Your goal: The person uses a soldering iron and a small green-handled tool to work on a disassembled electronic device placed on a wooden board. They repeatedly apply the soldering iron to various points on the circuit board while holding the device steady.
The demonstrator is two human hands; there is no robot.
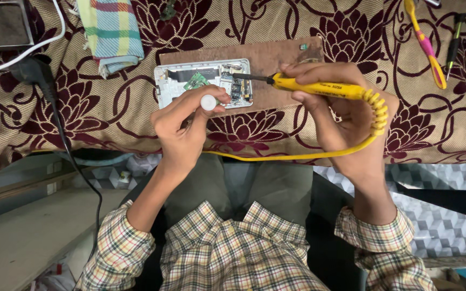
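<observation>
Right hand (346,110) wraps its fingers tight around a yellow soldering iron (319,88), dark tip pointing left and touching the circuit parts inside an opened phone (203,82). The phone lies on a brown board (276,59) in the middle of the table (109,113), which wears a beige cloth with maroon flowers. Left hand (182,126) pinches a small tool with a round white cap (208,102) at the phone's near edge, fingers closed on it. The iron's coiled yellow cord (376,110) loops near the right wrist. Far left, a folded checked cloth (111,32); far right, a pink-and-yellow toothbrush (426,46) beside a dark screwdriver (454,40).
</observation>
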